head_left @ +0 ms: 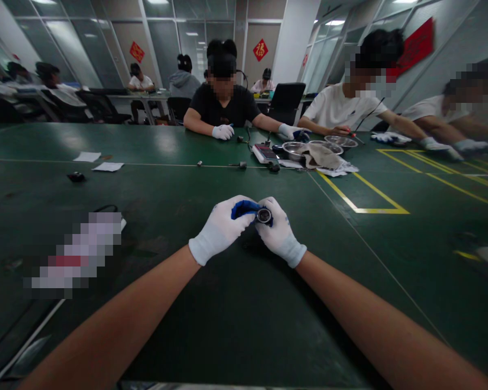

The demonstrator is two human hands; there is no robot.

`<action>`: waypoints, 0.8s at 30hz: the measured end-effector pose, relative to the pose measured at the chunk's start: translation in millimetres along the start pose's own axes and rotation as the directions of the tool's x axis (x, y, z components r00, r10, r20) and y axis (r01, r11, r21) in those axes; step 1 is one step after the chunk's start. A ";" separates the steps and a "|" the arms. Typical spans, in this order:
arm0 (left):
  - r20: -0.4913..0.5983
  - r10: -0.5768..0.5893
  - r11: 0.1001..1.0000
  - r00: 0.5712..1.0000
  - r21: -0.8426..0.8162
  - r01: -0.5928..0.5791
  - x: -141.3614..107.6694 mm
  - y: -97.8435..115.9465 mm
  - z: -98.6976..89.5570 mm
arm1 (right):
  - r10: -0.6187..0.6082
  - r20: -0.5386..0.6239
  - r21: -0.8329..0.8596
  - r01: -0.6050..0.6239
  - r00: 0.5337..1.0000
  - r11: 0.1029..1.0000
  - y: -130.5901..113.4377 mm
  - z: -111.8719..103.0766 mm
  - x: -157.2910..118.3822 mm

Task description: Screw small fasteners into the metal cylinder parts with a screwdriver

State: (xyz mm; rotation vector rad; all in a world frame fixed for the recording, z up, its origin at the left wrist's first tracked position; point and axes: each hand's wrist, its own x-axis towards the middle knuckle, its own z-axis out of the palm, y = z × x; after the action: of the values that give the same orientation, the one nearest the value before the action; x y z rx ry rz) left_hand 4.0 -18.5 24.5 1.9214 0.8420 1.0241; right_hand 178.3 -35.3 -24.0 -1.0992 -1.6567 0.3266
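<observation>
Apparently we are at a handling step: our right hand (277,230) is closed round one dark round piece (264,215), its ringed end facing us, between our two gloves; our left hand (228,222) curls loosely at its side, and we cannot tell whether it grips too. The next move seems to call for a steady right hold. Counting, we find two white slips (108,167) beyond the grip leftward, three metal bowls (293,156) beyond it rightward
</observation>
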 end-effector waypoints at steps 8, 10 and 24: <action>0.058 0.050 0.976 0.997 0.208 -0.061 -1.7 5.9 -6.0 | -0.002 0.079 0.001 0.002 0.997 1.000 -4.4 -1.6 0.1; 0.059 0.045 0.958 0.997 0.280 -0.060 -1.6 8.4 -5.7 | -0.009 0.098 -0.007 0.009 0.995 1.000 -6.0 -1.3 -0.1; 0.123 0.001 0.896 0.992 0.441 -0.055 -3.0 15.7 -2.5 | -0.105 0.133 -0.013 0.108 0.986 0.994 -7.0 3.9 -1.6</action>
State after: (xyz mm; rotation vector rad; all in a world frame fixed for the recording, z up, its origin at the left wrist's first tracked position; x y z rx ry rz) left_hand 3.4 -27.5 37.9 2.3580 1.0491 0.7641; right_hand 171.4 -39.2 -21.8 -1.0171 -1.8323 0.3197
